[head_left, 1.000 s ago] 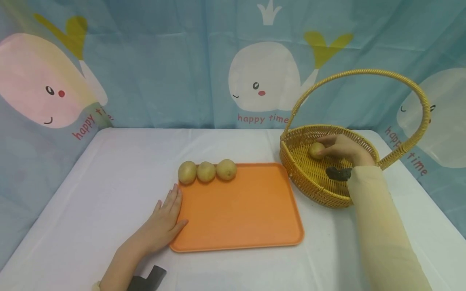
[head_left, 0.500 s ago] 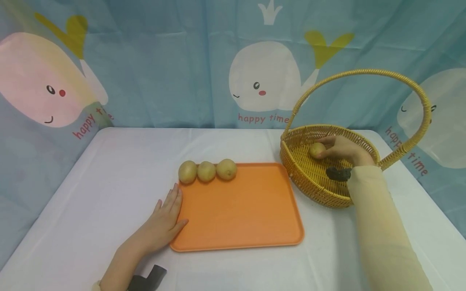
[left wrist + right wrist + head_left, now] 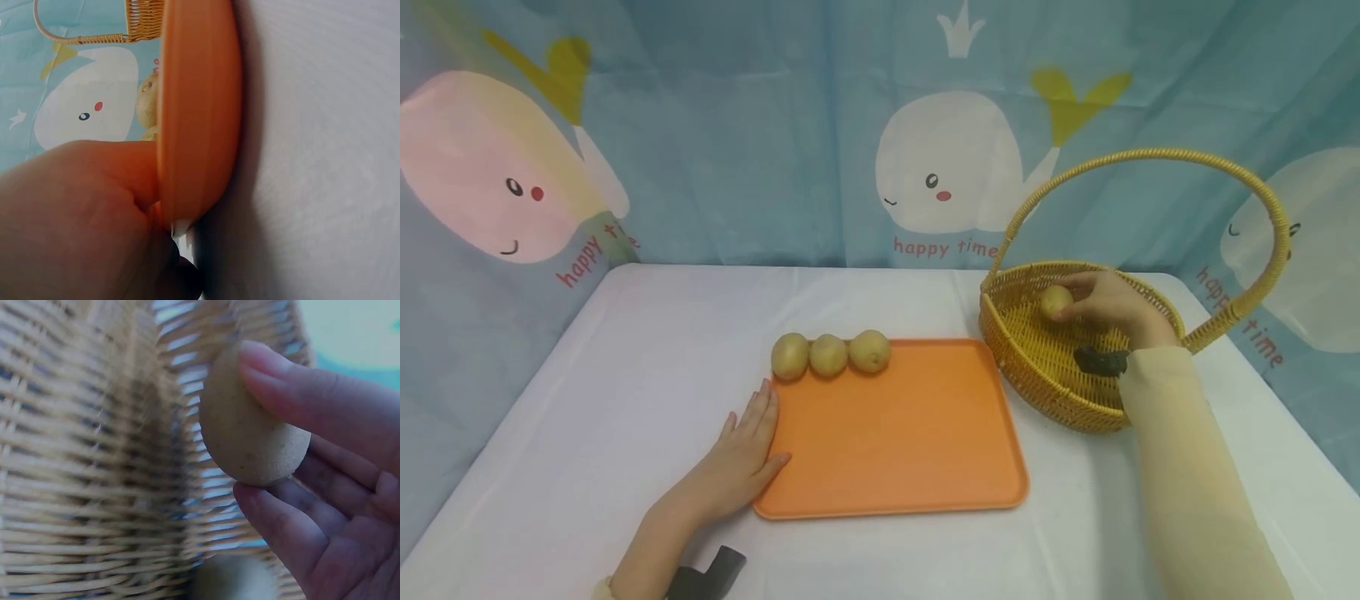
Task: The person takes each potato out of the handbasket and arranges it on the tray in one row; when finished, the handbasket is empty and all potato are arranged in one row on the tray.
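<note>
The right hand (image 3: 337, 487) is filling the three to five o'clock side of the picture, pinching a small tan potato (image 3: 250, 428) between fingertips pressing on its top at one o'clock and a digit curling beneath it at five o'clock. The woven wicker basket (image 3: 81, 456) wall is taking up everything from seven to twelve o'clock, just behind the potato. At six o'clock a second rounded shape (image 3: 234, 578), blurred, is lying low in the basket.
</note>
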Available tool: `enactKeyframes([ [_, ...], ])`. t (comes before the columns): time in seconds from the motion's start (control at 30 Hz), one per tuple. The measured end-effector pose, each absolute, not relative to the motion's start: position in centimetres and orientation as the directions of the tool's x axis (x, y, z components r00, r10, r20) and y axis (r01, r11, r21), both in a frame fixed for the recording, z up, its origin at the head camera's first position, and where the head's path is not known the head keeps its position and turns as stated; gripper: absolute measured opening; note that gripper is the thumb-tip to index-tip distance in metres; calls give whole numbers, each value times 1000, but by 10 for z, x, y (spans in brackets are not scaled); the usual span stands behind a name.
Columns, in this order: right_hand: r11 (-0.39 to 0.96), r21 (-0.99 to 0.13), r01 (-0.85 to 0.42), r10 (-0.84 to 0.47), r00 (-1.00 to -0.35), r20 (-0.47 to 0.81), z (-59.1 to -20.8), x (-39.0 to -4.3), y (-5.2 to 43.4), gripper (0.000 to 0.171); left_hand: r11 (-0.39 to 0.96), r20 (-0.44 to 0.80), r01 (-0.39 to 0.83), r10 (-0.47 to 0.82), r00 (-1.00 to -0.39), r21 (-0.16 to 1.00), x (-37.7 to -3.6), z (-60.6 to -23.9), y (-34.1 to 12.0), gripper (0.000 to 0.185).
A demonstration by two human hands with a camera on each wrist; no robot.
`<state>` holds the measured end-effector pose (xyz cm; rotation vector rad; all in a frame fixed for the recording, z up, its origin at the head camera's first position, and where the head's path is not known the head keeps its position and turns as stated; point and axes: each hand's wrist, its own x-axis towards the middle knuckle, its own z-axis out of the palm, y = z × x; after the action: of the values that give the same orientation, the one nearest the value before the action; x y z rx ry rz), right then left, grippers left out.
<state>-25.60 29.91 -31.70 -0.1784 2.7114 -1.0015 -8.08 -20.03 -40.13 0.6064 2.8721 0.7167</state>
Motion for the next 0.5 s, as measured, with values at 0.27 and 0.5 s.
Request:
enactKeyframes([
  [0.27, 705, -705, -79, -216, -970, -108, -297, -248, 286, 72, 811, -11, 358, 409, -912, 463, -80, -403, -200, 74],
  [0.5, 719, -685, -118, -208, -977, -50, -277, -231, 273, 75, 810, -5, 360, 408, -913, 462, -80, -402, -200, 74],
])
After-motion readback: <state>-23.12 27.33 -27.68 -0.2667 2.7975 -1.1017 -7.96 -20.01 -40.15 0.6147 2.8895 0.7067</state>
